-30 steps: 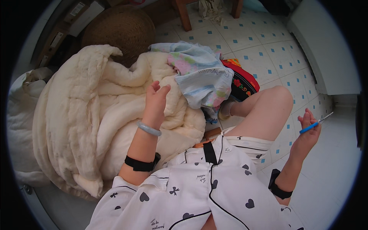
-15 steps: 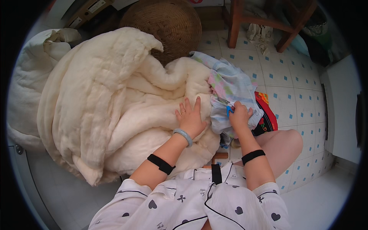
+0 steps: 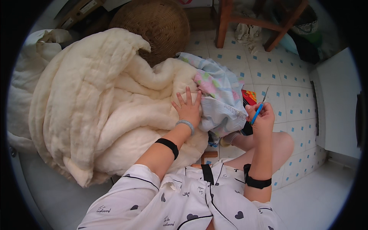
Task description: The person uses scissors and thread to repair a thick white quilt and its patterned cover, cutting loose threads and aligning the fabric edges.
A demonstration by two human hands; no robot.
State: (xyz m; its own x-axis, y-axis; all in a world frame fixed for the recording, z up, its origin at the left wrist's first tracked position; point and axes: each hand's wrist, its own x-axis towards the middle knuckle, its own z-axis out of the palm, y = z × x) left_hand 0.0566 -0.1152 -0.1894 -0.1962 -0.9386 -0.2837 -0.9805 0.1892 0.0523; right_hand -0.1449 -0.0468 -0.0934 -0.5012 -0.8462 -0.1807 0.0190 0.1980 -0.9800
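A large heap of cream-white cotton quilt batting (image 3: 88,92) fills the left and middle of the view. My left hand (image 3: 189,110) lies on its right part with the fingers spread, near the edge of a pale blue, pink and green patterned cloth (image 3: 218,92). In my right hand (image 3: 263,119) is a pair of scissors (image 3: 257,112) with blue handles. Their blades point up and away, above the tiled floor and apart from the cloth. The blades look closed together.
A round woven basket (image 3: 153,28) leans behind the batting. Wooden furniture legs (image 3: 222,27) stand at the far right. A red and black patterned cloth (image 3: 249,97) lies beside the blue one. A white cabinet (image 3: 341,99) stands at right; my bent knee (image 3: 281,147) is below.
My right hand has lifted the scissors off the patterned cloth and moved them to the right, turning the blades upward. My left hand stays spread on the batting. The whole view has shifted slightly.
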